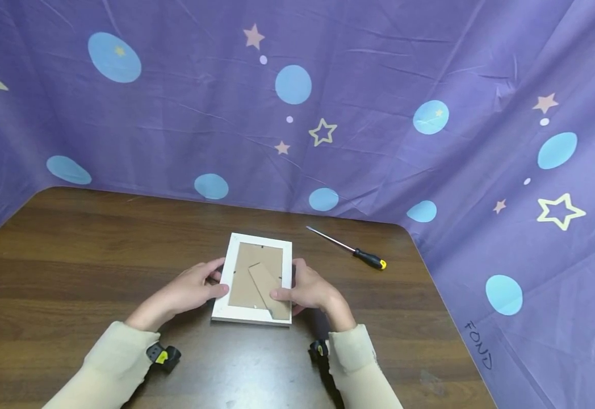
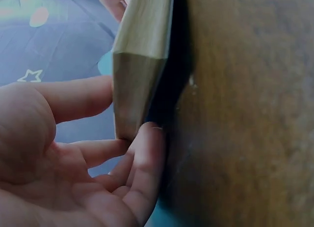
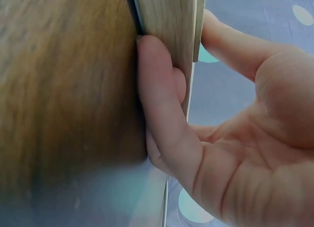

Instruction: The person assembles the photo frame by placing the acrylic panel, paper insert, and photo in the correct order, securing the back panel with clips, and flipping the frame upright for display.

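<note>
A white picture frame lies back side up near the table's front middle, showing its brown backing board and slanted easel stand. My left hand grips its left side, thumb on the upper face. In the left wrist view, fingers curl at the lower edge of the pale wooden side. On the opposite side, my right hand holds the frame, its thumb over the stand and backing. Its other fingers lie along the side and lower edge in the right wrist view. The frame's front is hidden.
A screwdriver with a black and yellow handle lies behind and right of the frame, its tip pointing to the back left. The brown wooden table ends against a purple patterned cloth at the back and right.
</note>
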`<act>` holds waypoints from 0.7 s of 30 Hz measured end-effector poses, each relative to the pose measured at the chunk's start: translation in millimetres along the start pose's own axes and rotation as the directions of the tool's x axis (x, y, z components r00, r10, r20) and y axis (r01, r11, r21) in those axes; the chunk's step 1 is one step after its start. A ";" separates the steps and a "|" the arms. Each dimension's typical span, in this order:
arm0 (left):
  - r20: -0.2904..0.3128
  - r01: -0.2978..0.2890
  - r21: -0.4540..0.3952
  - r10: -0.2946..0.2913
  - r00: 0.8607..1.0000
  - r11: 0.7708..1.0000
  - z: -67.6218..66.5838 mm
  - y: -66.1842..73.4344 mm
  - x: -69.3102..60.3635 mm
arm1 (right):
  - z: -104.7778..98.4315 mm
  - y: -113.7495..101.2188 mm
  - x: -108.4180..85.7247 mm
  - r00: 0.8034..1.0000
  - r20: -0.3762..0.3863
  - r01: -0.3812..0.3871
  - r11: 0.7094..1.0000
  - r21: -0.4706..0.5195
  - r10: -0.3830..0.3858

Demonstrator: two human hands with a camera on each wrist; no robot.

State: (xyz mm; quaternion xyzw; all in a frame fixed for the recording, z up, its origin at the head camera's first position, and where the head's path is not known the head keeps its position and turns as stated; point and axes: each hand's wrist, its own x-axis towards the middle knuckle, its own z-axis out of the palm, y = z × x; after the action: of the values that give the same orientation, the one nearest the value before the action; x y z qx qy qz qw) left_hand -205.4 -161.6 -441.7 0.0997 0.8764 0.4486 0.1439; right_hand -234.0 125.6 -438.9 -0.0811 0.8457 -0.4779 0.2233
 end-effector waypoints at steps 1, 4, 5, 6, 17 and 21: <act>0.009 -0.003 -0.019 0.003 1.000 1.000 -0.5 -0.1 -0.2 | 0.2 0.2 0.3 1.000 0.002 0.002 1.000 0.005 -0.002; 0.033 -0.010 -0.077 0.012 0.999 0.997 -1.6 -0.3 -0.2 | 0.8 1.6 2.0 1.000 0.012 0.011 1.000 0.020 -0.011; 0.042 -0.013 -0.100 0.017 0.999 0.995 -1.6 -0.3 -0.1 | 1.0 1.7 2.3 1.000 0.016 0.017 1.000 0.023 -0.017; 0.048 -0.016 -0.121 0.022 0.999 0.993 -1.6 -0.4 0.3 | 1.2 1.7 2.5 1.000 0.021 0.023 0.999 0.025 -0.023; -0.021 -0.078 -0.348 0.076 0.997 0.934 2.8 4.3 4.1 | 1.5 -0.3 2.8 1.000 -0.015 0.017 0.998 -0.065 -0.018; -0.055 -0.127 -0.364 0.115 0.992 0.923 4.7 5.8 7.0 | 2.3 0.3 2.9 1.000 -0.020 0.020 0.997 -0.079 -0.022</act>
State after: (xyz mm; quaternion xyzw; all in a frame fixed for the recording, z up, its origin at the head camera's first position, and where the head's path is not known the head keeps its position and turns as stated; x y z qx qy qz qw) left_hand -210.1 -152.6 -440.8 0.1179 0.7717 0.6137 0.1178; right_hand -235.5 123.0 -441.0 -0.0937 0.8654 -0.4471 0.2059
